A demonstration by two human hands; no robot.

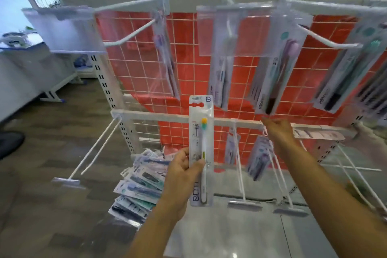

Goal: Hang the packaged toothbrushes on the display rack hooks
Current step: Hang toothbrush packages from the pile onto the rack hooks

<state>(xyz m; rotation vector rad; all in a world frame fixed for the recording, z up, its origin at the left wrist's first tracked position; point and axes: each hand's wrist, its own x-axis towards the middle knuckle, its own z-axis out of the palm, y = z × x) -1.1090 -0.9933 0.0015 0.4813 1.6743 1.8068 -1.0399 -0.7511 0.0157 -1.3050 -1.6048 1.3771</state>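
Left hand: the left hand (184, 171) is gripping a packaged toothbrush (201, 149) by its lower half, thumb across the front, fingers behind, and is holding it upright in front of the lower rail (146, 115) of the display rack.

Pack in hand: its red hang hole is sitting at the top, just above the rail line, and is not on any hook.

Right hand: the right hand (277, 130) is reaching toward the lower rail at the root of a double-wire hook (278, 174), beside a pack (259, 156) hanging there; its fingers are blurred and partly hidden, so whether they are pinching anything I cannot tell.

Already hanging: several packs are hanging on the upper row, among them a clear one (224, 54) near the middle and a grey one (276, 65) to its right, with more at the far right edge. On the lower row, two packs appear to be hanging.

Hooks waiting: the long lower-left hook (94, 149) is standing bare, and an upper-left hook (134, 32) is showing only one pack at its back.

Stock left: a fanned pile of packs (140, 186) is lying low at the foot of the rack, left of the left forearm.

Progress: roughly midway by my reading, with a good share hanging, one pack in hand, and the pile still needing hooks.
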